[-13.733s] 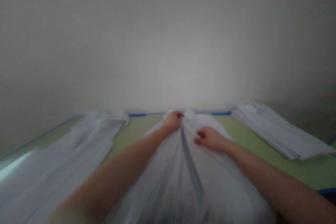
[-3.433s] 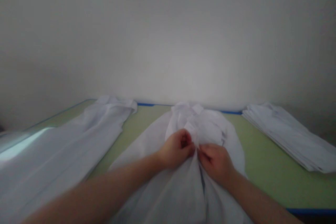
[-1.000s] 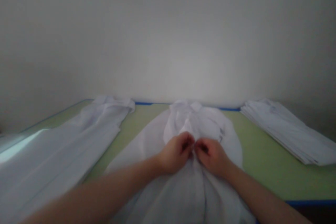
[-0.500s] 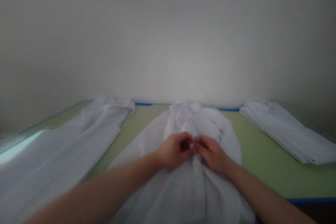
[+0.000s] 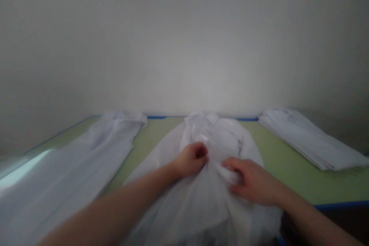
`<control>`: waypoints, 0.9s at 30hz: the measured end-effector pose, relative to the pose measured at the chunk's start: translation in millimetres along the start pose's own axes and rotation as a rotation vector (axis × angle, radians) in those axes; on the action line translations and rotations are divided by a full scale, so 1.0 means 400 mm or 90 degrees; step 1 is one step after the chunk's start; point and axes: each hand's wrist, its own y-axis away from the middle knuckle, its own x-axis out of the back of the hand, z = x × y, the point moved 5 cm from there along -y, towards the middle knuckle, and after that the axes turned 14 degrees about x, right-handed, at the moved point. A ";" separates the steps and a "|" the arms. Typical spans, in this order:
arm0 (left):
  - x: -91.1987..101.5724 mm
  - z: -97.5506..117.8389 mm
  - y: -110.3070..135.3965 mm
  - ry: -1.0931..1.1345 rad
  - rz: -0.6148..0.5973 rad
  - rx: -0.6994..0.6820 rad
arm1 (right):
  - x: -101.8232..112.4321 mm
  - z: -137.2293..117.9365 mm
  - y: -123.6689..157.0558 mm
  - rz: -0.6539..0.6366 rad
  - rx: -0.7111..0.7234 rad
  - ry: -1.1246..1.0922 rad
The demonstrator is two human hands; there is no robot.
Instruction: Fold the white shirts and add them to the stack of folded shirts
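A white shirt [image 5: 184, 203] lies spread in front of me on a green table [image 5: 282, 161], its collar toward the wall. My left hand [image 5: 191, 158] is closed on the cloth along the shirt's front opening, below the collar. My right hand [image 5: 253, 182] sits a little nearer to me and to the right, fingers curled around a fold of the same shirt. Both forearms reach in from the bottom edge.
Another white garment [image 5: 83, 161] lies stretched out on the left of the table. A stack of folded white shirts [image 5: 308, 142] rests at the right. A blue strip edges the table, and a plain wall rises right behind it.
My hands were pinched together at the shirt's front opening. Now the right hand has drawn back toward me and to the right with cloth in it; the left stays near the opening.
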 end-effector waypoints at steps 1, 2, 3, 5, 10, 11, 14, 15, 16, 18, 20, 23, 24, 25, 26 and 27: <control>0.000 0.009 0.007 -0.035 -0.013 -0.001 | 0.009 -0.012 0.013 -0.014 -0.012 -0.003; -0.001 0.021 0.017 -0.071 -0.033 -0.001 | 0.018 -0.023 0.026 -0.021 -0.023 -0.001; -0.003 0.035 0.030 -0.110 -0.063 -0.004 | 0.027 -0.035 0.038 -0.025 -0.032 0.004; -0.008 0.070 0.065 -0.196 -0.127 -0.030 | 0.041 -0.057 0.060 -0.031 -0.044 0.018; -0.026 0.155 0.169 -0.363 -0.220 -0.172 | 0.049 -0.130 0.090 -0.094 -0.034 0.024; -0.030 0.167 0.189 -0.372 -0.240 -0.194 | 0.046 -0.151 0.091 -0.112 -0.012 0.016; -0.029 0.197 0.244 -0.376 -0.267 -0.228 | 0.025 -0.216 0.086 -0.160 0.087 -0.020; -0.024 0.206 0.261 -0.372 -0.268 -0.233 | 0.015 -0.233 0.086 -0.180 0.120 -0.033; -0.019 0.215 0.279 -0.364 -0.273 -0.235 | 0.003 -0.246 0.086 -0.204 0.150 -0.050; -0.014 0.226 0.315 -0.338 -0.309 -0.236 | -0.021 -0.260 0.090 -0.265 0.200 -0.106; -0.023 0.223 0.353 -0.317 -0.406 -0.227 | -0.038 -0.260 0.092 -0.314 0.239 -0.178; -0.045 0.197 0.393 -0.280 -0.615 -0.181 | -0.036 -0.227 0.074 -0.304 0.239 -0.206; -0.043 0.187 0.389 -0.263 -0.644 -0.159 | -0.028 -0.205 0.062 -0.278 0.223 -0.181; -0.033 0.177 0.372 -0.249 -0.632 -0.140 | -0.018 -0.179 0.049 -0.246 0.200 -0.146; -0.013 0.165 0.342 -0.240 -0.580 -0.124 | -0.005 -0.146 0.035 -0.208 0.172 -0.106; 0.016 0.150 0.301 -0.239 -0.497 -0.109 | 0.011 -0.107 0.023 -0.164 0.141 -0.067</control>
